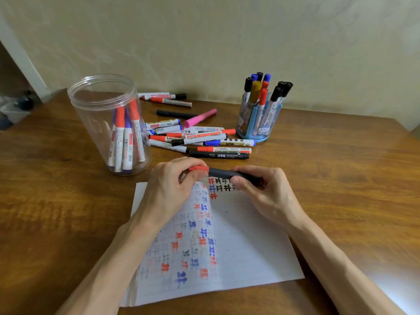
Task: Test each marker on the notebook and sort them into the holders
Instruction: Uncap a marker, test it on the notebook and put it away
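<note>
Over the lined notebook's [245,251] far edge a dark, round-barrelled marker [221,173] lies level between both hands, the left hand [170,189] with its grip pinched on the red cap [199,169] and the right hand [263,194] with its grip curled round the barrel — clear plastic jar [102,105] at ten o'clock, blue holder [252,126] at one.

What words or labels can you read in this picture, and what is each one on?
"记号笔": white marker in the pile.
"记号笔", upside down: black marker at the pile's front.
"井"-like test marks: notebook page.
Held marker: no text shows.
Labels on the other markers: too small or blurred to read.
</note>
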Motion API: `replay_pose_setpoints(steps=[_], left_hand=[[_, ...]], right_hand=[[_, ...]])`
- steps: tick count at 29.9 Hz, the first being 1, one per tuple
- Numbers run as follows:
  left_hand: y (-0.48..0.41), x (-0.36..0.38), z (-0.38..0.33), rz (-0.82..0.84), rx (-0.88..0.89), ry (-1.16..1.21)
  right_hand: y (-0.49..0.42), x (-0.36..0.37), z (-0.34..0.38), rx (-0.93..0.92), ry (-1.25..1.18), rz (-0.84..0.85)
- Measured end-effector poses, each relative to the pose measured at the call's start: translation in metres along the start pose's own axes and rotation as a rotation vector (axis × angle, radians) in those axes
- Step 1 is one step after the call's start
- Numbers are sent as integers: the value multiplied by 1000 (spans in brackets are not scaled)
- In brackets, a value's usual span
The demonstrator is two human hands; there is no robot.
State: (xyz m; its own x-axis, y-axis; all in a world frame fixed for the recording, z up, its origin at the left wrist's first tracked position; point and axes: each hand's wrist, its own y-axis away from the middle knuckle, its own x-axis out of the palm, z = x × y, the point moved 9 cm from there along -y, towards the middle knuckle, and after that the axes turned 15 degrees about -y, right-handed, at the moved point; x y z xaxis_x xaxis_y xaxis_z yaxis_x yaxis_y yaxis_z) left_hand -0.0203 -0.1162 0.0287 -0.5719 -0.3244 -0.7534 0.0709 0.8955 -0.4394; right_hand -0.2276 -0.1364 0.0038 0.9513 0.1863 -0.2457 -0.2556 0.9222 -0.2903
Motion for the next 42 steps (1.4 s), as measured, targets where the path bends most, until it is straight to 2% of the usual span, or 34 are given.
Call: replay_pose_setpoints(steps=[10,14,18,21,27,30,33,38,42], left_hand=[[0,-3,0,25,18,4],[-4,5,-7,143,-3,174],[-9,-7,-14,59,-52,366],[-15,-24,-14,-11,-65,413],[-32,-126,-4,-336,-36,520],[-40,-184,-8,-491,56,446],[-47,-219,-15,-567,160,350],[-52,-236,1,-646,151,206],[-49,-222,21,-616,68,92]], right_hand=[[3,2,-1,22,-17,4],[-3,-10,8,15,-10,25],[-10,-12,12,16,-26,-2],[-14,4,12,9,-6,52],[-30,22,12,12,119,86],[-40,41,24,-10,175,143],[-56,62,37,-26,217,179],[-73,90,48,-42,252,209],[-75,101,45,-43,255,217]])
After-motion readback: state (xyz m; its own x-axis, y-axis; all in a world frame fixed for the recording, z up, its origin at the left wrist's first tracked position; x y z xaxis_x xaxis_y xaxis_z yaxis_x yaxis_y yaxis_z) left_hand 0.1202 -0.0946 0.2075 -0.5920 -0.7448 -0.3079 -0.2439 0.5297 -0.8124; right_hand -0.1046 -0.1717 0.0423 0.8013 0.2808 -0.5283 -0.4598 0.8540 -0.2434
